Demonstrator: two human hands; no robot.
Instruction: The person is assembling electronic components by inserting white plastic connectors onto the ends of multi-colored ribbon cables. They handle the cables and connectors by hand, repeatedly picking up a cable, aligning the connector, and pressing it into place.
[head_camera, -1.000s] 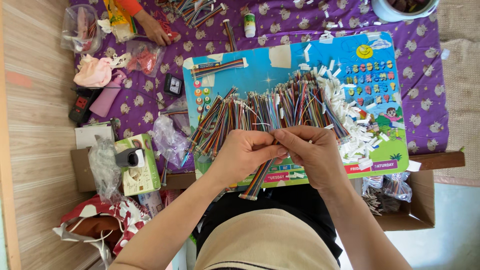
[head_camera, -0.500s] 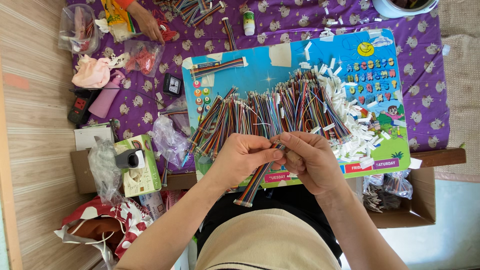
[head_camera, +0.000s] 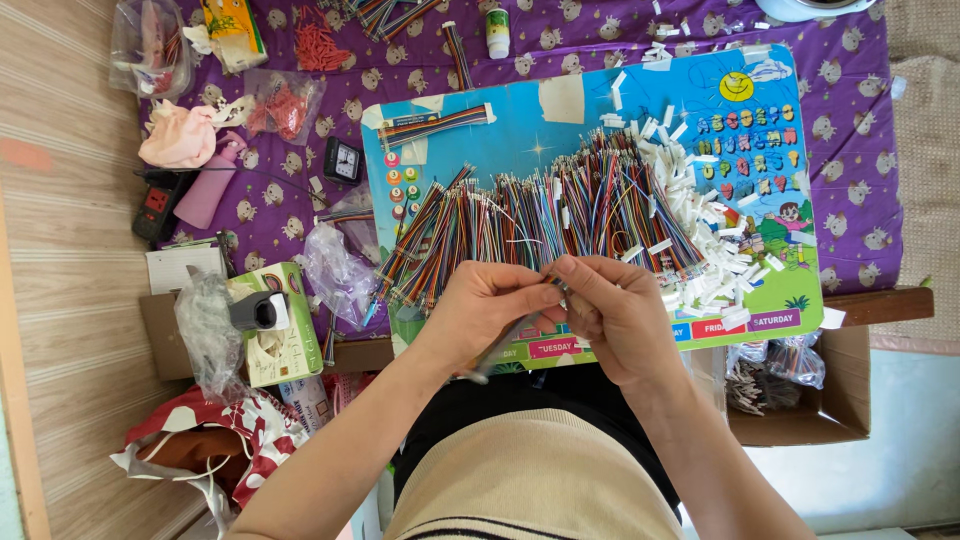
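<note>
L hand (head_camera: 480, 305) & R hand (head_camera: 615, 315) meet over the near edge of the colourful play board (head_camera: 560, 105), both grips pinched shut on one multicolour ribbon cable (head_camera: 500, 345), which runs from the fingertips down-left under the L palm. Just beyond the hands, a wide heap of ribbon cables (head_camera: 540, 215) lies across the board; white paper scraps (head_camera: 700, 255) to its right. Purple patterned cloth (head_camera: 850, 140) covers the table. Small black clock (head_camera: 343, 162) left of board.

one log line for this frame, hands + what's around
left hand: pinching ribbon cable strip | right hand: pinching same strip's top end | behind: wire bundles on blue board | right: white paper scraps
</note>
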